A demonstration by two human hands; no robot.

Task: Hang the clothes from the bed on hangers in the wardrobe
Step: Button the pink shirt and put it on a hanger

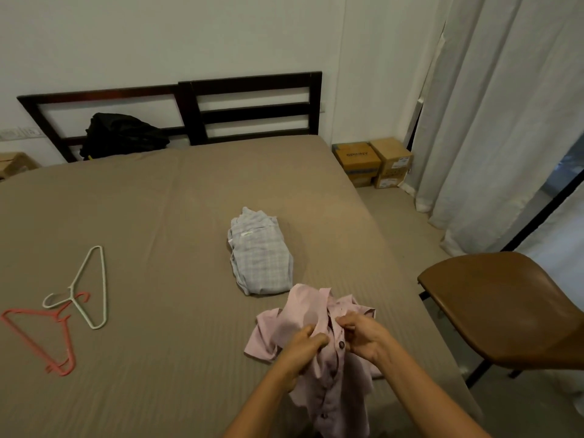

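**While it lies on the bed [158,216], a pink shirt [303,311] is held by its placket**

Where the pink shirt sits crumpled near the bed's front right corner, its lower part trails towards the person and both hands clamp on its buttoned front. The left hand [300,349] has its fingers curled round a bunch of fabric just left of the buttons. The right hand [363,339] pinches the opposite edge just beside it, thumb and fingertips together on the cloth; whether a button sits between them is hard to tell. Just beyond the pink shirt lies a folded pale-blue checked garment [262,263], probably another shirt; the two are near each other, but whether they touch is unclear. Well to the left a white hanger [91,289] lies flat on the taupe sheet, its hook end crossing the hook end of a coral hanger [41,336]. A black bag [123,134] sits against the dark headboard [252,105]. Cardboard boxes [376,162] stand on the floor by the pale curtain [489,121]; a brown chair [505,305] stands just beside the bed's right edge.
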